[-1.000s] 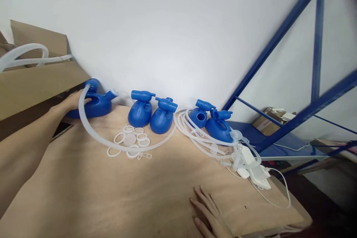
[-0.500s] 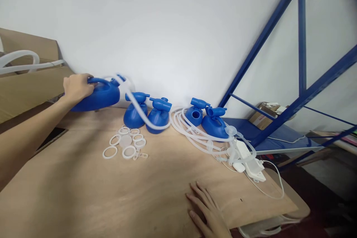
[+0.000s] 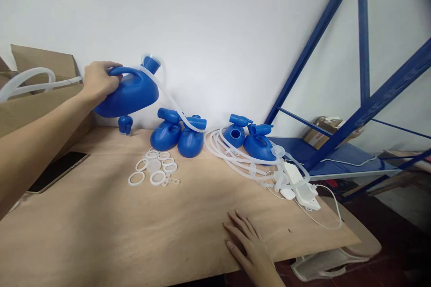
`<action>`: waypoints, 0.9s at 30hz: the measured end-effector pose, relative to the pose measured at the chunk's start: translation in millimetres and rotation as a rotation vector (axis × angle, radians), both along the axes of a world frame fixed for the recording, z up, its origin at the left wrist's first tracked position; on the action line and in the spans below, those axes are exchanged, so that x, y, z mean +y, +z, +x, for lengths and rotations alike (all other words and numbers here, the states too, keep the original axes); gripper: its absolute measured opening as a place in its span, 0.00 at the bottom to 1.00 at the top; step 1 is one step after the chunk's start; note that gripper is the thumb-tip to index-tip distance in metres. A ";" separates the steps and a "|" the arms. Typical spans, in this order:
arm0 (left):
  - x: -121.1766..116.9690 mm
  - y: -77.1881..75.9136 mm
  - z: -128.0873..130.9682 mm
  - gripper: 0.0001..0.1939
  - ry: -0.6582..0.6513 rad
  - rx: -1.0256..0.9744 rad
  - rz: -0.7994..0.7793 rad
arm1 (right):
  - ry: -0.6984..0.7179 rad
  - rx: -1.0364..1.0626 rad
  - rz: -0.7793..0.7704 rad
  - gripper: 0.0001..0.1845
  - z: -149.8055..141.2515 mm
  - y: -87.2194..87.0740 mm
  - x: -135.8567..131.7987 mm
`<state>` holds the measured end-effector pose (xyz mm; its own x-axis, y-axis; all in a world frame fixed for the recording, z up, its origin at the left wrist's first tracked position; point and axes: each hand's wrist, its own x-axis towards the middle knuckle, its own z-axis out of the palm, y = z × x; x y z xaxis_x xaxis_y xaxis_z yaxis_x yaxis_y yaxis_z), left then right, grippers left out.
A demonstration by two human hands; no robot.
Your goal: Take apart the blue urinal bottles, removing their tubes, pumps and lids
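Observation:
My left hand (image 3: 103, 81) is closed around the handle of a blue plastic urinal bottle (image 3: 133, 95), held above the table's back left with its wide neck up and to the right. A clear tube (image 3: 173, 104) runs down from near the neck towards two similar blue bottles, one at the left (image 3: 165, 135) and one at the right (image 3: 190, 143). Beneath the held bottle stands a small blue part (image 3: 125, 124). My right hand (image 3: 247, 244) lies flat on the table near its front edge, fingers spread, holding nothing. White rings (image 3: 136, 178) and clear pieces lie centre-left.
Coiled clear tubing (image 3: 215, 148) lies before two more blue bottles (image 3: 259, 147). A white power strip (image 3: 303, 188) with a cable sits at the right. A phone (image 3: 60, 171) and a cardboard box (image 3: 43, 98) are at the left. A blue metal rack (image 3: 316, 54) stands at the right.
My left hand has lifted the bottle up and slightly right, its tube trailing along. The small blue part beneath it and more of the phone now show. My right hand stays on the table.

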<state>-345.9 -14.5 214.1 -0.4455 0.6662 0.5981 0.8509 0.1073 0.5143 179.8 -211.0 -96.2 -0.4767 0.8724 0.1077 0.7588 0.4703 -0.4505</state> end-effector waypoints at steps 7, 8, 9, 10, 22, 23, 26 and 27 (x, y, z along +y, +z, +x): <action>-0.5 33.5 27.3 0.27 -0.071 -0.060 0.074 | -0.013 -0.007 -0.037 0.24 -1.0 -0.9 -0.4; 0.2 37.0 33.0 0.27 -0.089 -0.063 0.067 | -0.014 -0.004 -0.038 0.24 -1.3 -0.6 -0.5; 1.0 39.7 38.9 0.26 -0.109 -0.062 0.056 | -0.016 -0.001 -0.039 0.24 -1.6 -0.2 -0.6; 1.9 41.6 44.8 0.26 -0.128 -0.059 0.043 | -0.017 0.002 -0.041 0.24 -1.9 0.5 -0.7; 27.1 36.9 98.3 0.23 -0.270 -0.136 0.016 | -0.030 -0.021 -0.099 0.25 -5.4 9.6 -2.3; 29.8 37.8 99.5 0.24 -0.266 -0.176 0.029 | -0.032 -0.019 -0.101 0.25 -5.6 10.2 -2.9; 32.4 45.3 95.5 0.26 -0.240 -0.267 0.097 | -0.034 -0.008 -0.094 0.24 -6.1 10.5 -3.8; 30.4 49.3 91.4 0.26 -0.227 -0.280 0.126 | -0.034 -0.001 -0.088 0.24 -6.2 10.0 -3.7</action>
